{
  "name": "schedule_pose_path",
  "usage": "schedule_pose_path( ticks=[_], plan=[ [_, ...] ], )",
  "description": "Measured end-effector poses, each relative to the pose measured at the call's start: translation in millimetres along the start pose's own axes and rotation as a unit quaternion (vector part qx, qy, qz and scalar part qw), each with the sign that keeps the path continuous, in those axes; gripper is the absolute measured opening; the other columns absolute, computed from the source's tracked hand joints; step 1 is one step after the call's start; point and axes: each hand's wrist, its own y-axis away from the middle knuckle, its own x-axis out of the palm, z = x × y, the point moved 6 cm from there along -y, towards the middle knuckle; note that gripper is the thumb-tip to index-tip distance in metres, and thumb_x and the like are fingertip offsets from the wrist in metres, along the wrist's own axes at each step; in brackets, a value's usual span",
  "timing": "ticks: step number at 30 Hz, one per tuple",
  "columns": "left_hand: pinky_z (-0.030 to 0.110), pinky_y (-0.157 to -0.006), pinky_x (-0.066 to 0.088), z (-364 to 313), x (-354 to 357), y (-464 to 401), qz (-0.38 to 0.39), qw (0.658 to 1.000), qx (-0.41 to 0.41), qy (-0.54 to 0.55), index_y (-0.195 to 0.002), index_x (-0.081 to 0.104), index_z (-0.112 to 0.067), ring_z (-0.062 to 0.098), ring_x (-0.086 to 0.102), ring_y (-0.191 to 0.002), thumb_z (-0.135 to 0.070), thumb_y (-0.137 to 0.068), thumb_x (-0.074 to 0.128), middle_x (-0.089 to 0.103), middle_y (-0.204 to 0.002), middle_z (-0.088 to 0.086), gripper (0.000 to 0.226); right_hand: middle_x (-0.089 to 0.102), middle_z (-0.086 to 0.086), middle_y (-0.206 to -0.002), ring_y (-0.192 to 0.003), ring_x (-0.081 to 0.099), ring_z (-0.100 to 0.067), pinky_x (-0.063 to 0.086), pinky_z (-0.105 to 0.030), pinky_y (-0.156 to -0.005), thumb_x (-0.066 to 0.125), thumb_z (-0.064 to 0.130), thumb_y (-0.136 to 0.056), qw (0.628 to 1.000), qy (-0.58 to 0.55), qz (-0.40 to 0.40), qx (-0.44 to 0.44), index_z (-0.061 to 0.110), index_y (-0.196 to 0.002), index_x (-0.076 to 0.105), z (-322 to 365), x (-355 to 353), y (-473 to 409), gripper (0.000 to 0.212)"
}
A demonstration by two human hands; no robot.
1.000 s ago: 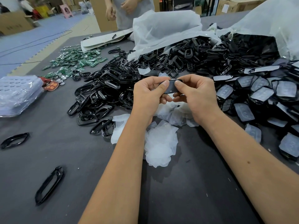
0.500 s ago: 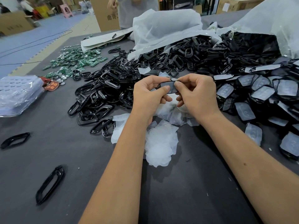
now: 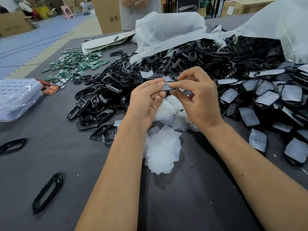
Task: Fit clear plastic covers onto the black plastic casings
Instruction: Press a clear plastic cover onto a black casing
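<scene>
A black plastic casing point(image 3: 168, 87) with a clear plastic cover point(image 3: 166, 84) laid on it is held up above the middle of the gray desk point(image 3: 183, 197), between the two hands. It is pinched at its left end by the thumb and curled fingers point(image 3: 159, 84) of the left hand point(image 3: 146, 100), and at its right end by the thumb and forefinger of the right hand point(image 3: 200, 99), whose other fingers are half curled above it (whether the cover is fully seated cannot be told, since most of the piece is hidden by the fingertips).

Directly beneath the hands, a heap of loose clear covers point(image 3: 163, 150) lies on the desk. To the left and farther away, a large pile of empty black casings point(image 3: 108, 95) is spread out, running back into an opened white plastic bag point(image 3: 166, 29). On the right, a pile of finished casings with covers fitted point(image 3: 266, 100) is seen beside a second white bag point(image 3: 275, 24). Two single black casings point(image 3: 47, 192) lie apart at the near left. At the far left, a scatter of green circuit boards point(image 3: 76, 62) is laid out, and a stack of clear blister trays point(image 3: 16, 97) rests at the left edge. At the far side of the desk a standing person point(image 3: 140, 12) is partly seen, next to a cardboard box point(image 3: 108, 15).
</scene>
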Motion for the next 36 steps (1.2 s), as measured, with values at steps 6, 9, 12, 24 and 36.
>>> schedule_pose_path(
  ticks=[6, 9, 12, 24, 36],
  plan=[
    [0.016, -0.053, 0.053, 0.6, 4.6, 1.3, 0.000, 0.999, 0.019, -0.034, -0.110, 0.068, 0.002, 0.012, 0.067, -0.060, -0.022, -0.097, 0.070, 0.070, -0.080, 0.009, 0.028, 0.072, 0.000, -0.089, -0.080, 0.066, -0.012, 0.054, -0.031, -0.067, 0.079, 0.014, -0.091, 0.959, -0.201, -0.032, 0.198, 0.018, -0.090, 0.080, -18.7, 3.8, 1.7, 0.004],
    [0.019, -0.054, 0.052, 0.6, 3.7, 2.8, -0.011, 0.996, 0.041, -0.083, -0.120, 0.066, 0.003, 0.012, 0.066, -0.062, -0.011, -0.095, 0.072, 0.072, -0.088, 0.009, 0.029, 0.071, 0.000, -0.077, -0.072, 0.062, -0.013, 0.052, -0.027, -0.058, 0.077, 0.012, -0.092, 0.874, -0.372, 0.007, 0.313, 0.018, -0.085, 0.081, -27.4, 13.0, 6.6, 0.010],
    [0.022, -0.060, 0.055, 0.2, 6.5, 4.8, 0.000, 0.996, 0.043, -0.083, -0.102, 0.072, -0.005, 0.014, 0.063, -0.065, -0.011, -0.095, 0.072, 0.073, -0.087, 0.011, 0.009, 0.072, -0.006, -0.086, -0.082, 0.065, -0.019, 0.055, -0.030, -0.068, 0.073, 0.009, -0.094, 0.820, -0.449, 0.036, 0.352, 0.013, -0.092, 0.080, -30.3, 17.6, 9.1, 0.009],
    [0.020, -0.063, 0.055, 4.0, 19.8, 5.4, 0.037, 0.998, 0.035, -0.035, -0.098, 0.070, -0.005, 0.015, 0.057, -0.073, -0.011, -0.100, 0.064, 0.067, -0.085, 0.009, 0.009, 0.075, -0.006, -0.086, -0.076, 0.070, -0.014, 0.058, -0.023, -0.072, 0.074, 0.001, -0.078, 0.739, -0.579, 0.025, 0.343, 0.005, -0.106, 0.072, -31.7, 15.5, 6.4, 0.029],
    [0.020, -0.058, 0.050, -1.2, 17.3, 8.6, 0.063, 0.987, 0.052, -0.141, -0.097, 0.071, -0.005, 0.009, 0.062, -0.061, -0.009, -0.099, 0.065, 0.072, -0.077, 0.006, 0.007, 0.077, -0.008, -0.107, -0.095, 0.074, -0.017, 0.060, -0.027, -0.084, 0.075, 0.006, -0.080, 0.721, -0.589, 0.063, 0.360, 0.009, -0.115, 0.070, -32.0, 14.8, 8.6, 0.035]
  ],
)
